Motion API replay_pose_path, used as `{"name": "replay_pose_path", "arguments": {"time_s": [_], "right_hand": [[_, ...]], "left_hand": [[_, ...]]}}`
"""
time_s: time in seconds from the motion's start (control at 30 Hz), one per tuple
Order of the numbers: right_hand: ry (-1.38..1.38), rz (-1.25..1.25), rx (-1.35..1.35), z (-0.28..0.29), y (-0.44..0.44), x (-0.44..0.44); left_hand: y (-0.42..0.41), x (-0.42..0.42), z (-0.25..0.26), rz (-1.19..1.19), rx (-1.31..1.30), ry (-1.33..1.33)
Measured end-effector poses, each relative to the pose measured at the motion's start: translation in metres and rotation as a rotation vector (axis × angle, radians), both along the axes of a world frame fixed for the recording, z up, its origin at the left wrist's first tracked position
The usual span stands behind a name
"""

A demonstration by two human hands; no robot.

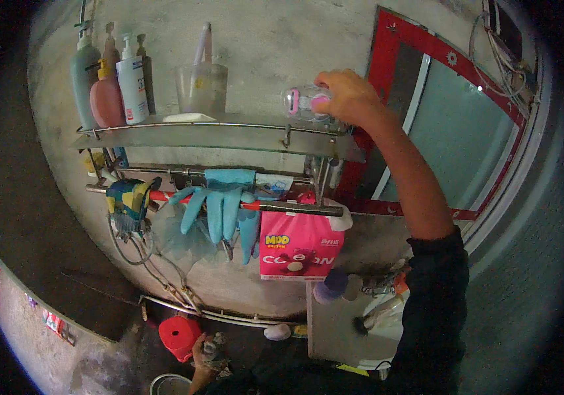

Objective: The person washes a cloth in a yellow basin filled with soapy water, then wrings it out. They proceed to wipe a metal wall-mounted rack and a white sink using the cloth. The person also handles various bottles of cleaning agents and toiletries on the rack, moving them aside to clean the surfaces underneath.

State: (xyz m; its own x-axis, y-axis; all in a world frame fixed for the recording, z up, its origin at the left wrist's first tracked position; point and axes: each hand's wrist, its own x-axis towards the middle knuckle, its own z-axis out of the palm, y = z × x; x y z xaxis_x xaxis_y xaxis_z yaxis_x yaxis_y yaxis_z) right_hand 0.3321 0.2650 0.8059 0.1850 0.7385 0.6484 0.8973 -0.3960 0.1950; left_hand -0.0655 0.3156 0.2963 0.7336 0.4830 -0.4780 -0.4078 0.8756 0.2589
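My right hand [348, 98] grips a clear container with pink parts [306, 102] at the right end of the glass shelf [213, 137]. Low in the view, my left hand [203, 356] holds a greyish item [214, 350] whose kind I cannot tell. Left on the shelf stand a green pump bottle [84, 84], a pink pump bottle [106, 101] and a white pump bottle [133, 89]. A translucent cup [201, 89] with a long-handled item in it stands near the shelf's middle.
Blue rubber gloves [222, 202] and a pink printed bag [302, 247] hang below the shelf. A red-framed mirror or window [381, 59] is at the right. A red plastic stool [179, 335], a metal basin [171, 379] and a white washbasin [351, 340] lie lower down.
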Motion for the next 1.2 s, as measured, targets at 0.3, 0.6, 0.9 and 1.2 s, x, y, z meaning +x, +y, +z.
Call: {"name": "replay_pose_path", "arguments": {"time_s": [0.3,0.6,0.9,1.2], "right_hand": [[0.038,0.096,0.094,-0.008,-0.003,0.010],[0.534,0.324,0.744,-0.107,-0.144,-0.015],[1.745,0.050,1.109,-0.421,-0.270,-0.030],[1.592,-0.143,1.387,-0.662,-0.242,0.066]], "left_hand": [[0.022,-0.017,-0.020,0.033,0.012,0.000],[0.027,-0.007,0.008,-0.136,-0.429,-0.369],[0.009,0.019,0.019,-0.334,-0.021,0.022],[-0.001,0.040,0.014,-0.447,-0.036,0.018]]}}
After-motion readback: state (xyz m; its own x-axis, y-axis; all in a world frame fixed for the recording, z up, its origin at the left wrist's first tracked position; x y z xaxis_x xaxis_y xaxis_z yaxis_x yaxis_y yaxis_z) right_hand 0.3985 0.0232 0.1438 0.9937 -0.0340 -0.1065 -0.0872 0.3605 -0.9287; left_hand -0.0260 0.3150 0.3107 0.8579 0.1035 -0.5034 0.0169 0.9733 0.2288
